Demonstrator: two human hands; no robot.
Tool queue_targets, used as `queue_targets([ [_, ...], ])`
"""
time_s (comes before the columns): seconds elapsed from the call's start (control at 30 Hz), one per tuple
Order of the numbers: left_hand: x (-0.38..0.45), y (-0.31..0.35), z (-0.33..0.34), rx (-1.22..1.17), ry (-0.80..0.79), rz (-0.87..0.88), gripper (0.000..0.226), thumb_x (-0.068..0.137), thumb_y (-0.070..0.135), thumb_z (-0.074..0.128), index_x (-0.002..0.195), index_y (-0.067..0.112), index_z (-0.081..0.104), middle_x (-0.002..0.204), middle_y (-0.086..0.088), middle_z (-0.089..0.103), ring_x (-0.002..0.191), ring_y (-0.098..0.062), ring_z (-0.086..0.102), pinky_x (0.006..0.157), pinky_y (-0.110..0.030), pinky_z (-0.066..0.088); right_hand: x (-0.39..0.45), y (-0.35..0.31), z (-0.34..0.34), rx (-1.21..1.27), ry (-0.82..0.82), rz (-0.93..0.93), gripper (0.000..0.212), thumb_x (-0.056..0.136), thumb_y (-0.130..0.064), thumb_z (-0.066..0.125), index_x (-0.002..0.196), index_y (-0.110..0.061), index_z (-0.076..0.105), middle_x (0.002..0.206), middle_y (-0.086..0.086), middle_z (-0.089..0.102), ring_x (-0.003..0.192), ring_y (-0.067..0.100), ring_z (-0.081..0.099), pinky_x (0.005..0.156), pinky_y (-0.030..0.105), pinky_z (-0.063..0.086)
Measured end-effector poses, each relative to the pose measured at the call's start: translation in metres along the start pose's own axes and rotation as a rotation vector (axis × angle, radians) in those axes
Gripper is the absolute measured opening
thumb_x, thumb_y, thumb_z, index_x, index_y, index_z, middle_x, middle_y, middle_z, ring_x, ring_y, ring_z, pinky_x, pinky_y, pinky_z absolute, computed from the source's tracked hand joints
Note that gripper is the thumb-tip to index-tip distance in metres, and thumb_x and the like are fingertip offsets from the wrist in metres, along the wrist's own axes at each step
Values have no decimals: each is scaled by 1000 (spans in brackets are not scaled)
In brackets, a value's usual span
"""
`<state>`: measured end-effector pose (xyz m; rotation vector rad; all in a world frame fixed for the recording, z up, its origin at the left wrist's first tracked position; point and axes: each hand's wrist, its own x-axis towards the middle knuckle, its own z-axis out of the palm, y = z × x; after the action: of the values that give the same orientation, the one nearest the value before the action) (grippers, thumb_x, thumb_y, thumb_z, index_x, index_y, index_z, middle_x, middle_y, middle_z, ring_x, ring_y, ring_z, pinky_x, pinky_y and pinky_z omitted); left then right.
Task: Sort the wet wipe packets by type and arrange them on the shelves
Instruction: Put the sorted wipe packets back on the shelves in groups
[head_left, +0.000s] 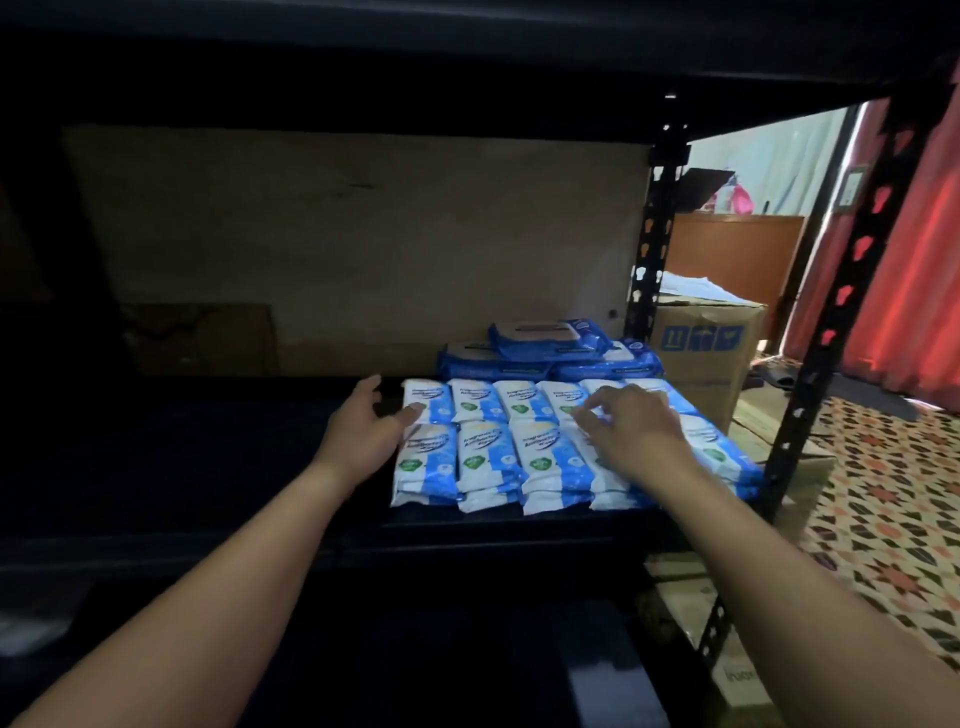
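White-and-blue wet wipe packets (483, 457) lie in two rows, stacked, on the right half of a dark shelf (208, 467). Behind them sit larger dark blue wipe packs (545, 358), one resting on top of two others. My left hand (363, 431) is at the left edge of the white packets, fingers spread, thumb touching the end packet of the back row. My right hand (634, 431) rests palm down on top of the packets toward the right, fingers apart. Neither hand grips anything.
A black metal upright (654, 244) stands at the shelf's back right, another upright (831, 332) at the front right. A cardboard box (706, 348) sits beyond the rack on a patterned floor (883, 519). Red curtains (914, 260) hang at right. A brown board (363, 234) backs the shelf.
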<state>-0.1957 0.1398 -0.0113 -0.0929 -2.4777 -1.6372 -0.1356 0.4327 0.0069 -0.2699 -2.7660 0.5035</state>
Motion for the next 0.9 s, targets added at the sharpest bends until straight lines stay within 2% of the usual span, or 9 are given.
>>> queue_targets([
  [0.13,-31,-16,-39,56,151,100,34,91,26,73,123,19,65,106,1,71,89,-1,64,77,-15,49,-29,-78,24,257,-23,-202,31,99,-47,55,92,-19,66,84,2,67,80,18,63,71,36,52],
  [0.17,-38,-20,-49,65,185,125,24,91,23,73,115,19,69,98,1,73,80,0,64,74,-11,49,-36,-99,31,270,-12,-251,29,99,-46,56,89,-20,65,80,1,65,78,18,62,68,35,49],
  [0.23,-57,-31,-70,74,245,172,11,93,21,69,104,22,72,90,3,72,79,-1,64,67,-2,45,-48,-138,47,294,40,-336,25,96,-43,60,83,-22,62,79,-1,62,80,19,61,68,33,45],
  [0.37,-95,-63,-109,96,422,264,9,94,18,67,94,25,72,83,10,70,80,-7,65,68,-11,48,-71,-212,77,400,1,-518,19,92,-37,65,82,-21,64,79,-2,62,77,16,59,70,33,48],
  [0.47,-116,-103,-127,109,562,309,7,93,13,66,93,19,71,78,3,67,69,-16,62,64,-24,48,-88,-246,95,517,-120,-642,11,93,-30,68,86,-22,67,76,-7,59,68,5,53,63,18,41],
  [0.6,-135,-172,-139,194,562,158,12,92,6,65,91,17,70,75,2,67,66,-14,60,62,-23,47,-102,-264,133,634,-367,-673,2,93,-20,68,93,-18,70,75,-10,60,65,0,52,61,10,38],
  [0.7,-147,-231,-142,291,450,-18,15,90,5,65,90,19,71,78,6,71,71,-9,65,69,-22,50,-106,-269,156,612,-258,-830,5,93,-13,66,95,-14,71,81,-10,60,73,1,51,69,12,39],
  [0.83,-161,-316,-145,414,365,-168,11,91,9,67,87,19,69,72,4,69,67,-6,63,62,-13,43,-118,-268,192,538,104,-1111,6,91,-7,65,92,-7,71,83,4,64,80,24,55,73,39,47],
  [0.9,-168,-361,-147,461,307,-264,12,88,8,69,90,20,68,76,3,70,71,-8,65,68,-19,49,-128,-260,219,510,225,-1184,8,91,-2,64,91,-2,71,81,10,63,77,30,55,71,44,47],
])
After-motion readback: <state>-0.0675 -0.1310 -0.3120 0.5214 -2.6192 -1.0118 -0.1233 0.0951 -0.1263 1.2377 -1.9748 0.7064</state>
